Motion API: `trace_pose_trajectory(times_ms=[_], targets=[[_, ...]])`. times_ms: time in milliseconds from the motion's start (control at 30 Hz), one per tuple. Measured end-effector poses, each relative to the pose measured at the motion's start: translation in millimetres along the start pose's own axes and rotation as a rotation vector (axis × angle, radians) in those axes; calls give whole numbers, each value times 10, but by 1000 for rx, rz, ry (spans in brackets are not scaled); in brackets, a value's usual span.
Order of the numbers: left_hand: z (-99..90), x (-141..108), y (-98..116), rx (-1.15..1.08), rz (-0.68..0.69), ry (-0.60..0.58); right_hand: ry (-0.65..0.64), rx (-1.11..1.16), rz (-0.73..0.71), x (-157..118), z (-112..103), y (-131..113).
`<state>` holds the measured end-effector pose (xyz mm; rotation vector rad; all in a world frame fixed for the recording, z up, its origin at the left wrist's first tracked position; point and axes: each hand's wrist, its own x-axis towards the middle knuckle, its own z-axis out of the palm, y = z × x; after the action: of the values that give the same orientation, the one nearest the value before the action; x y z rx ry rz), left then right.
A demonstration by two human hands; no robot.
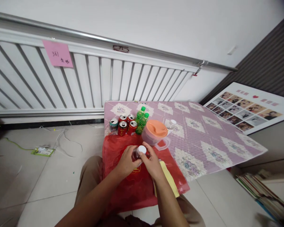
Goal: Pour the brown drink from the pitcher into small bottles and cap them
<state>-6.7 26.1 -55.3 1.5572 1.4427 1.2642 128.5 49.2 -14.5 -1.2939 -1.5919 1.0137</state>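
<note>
A small clear bottle (135,154) with a white cap (142,149) stands between my hands, over the red plastic bag (129,192). My left hand (127,162) curls around the bottle's left side. From the right, my right hand (152,161) grips it too, thumb close below the cap. Fingers cover much of the bottle's body. Just beyond my hands sits a clear pitcher (149,136) with an orange lid (156,128). A yellow cloth (169,179) lies partly under my right forearm.
Several opened drink cans (122,128) and two green bottles (142,121) cluster left of the pitcher. Behind it, right, is another clear white-capped bottle (172,124). A patterned cloth (198,138) covers the table. A radiator (90,82) runs along the wall; a power strip (43,151) lies on the floor.
</note>
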Motion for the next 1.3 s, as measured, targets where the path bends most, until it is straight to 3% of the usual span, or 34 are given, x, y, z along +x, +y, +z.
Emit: trace_pose_trajectory(times_ms=[367,733,867,967,1100,1200,1300], targets=[[-25,9,1,-8,19,1,147,-107,-56,-31,87,-65],[-83,-17,24,-43,-37,-63,101,-124,-38,-26,25,-77],[-286,3,-188,12,-69,42,89,-127,-2,-29,16,-68],[-572,134,-449,346,-152,146,84,-119,-1,-29,17,-48],[-972,376,-810,487,-302,237,94,-104,-3,-27,28,-18],[-1149,522,-1015,559,-403,250,93,-103,-2,-27,25,-3],[-1199,615,-1137,604,-467,210,79,-113,4,-29,9,-1]])
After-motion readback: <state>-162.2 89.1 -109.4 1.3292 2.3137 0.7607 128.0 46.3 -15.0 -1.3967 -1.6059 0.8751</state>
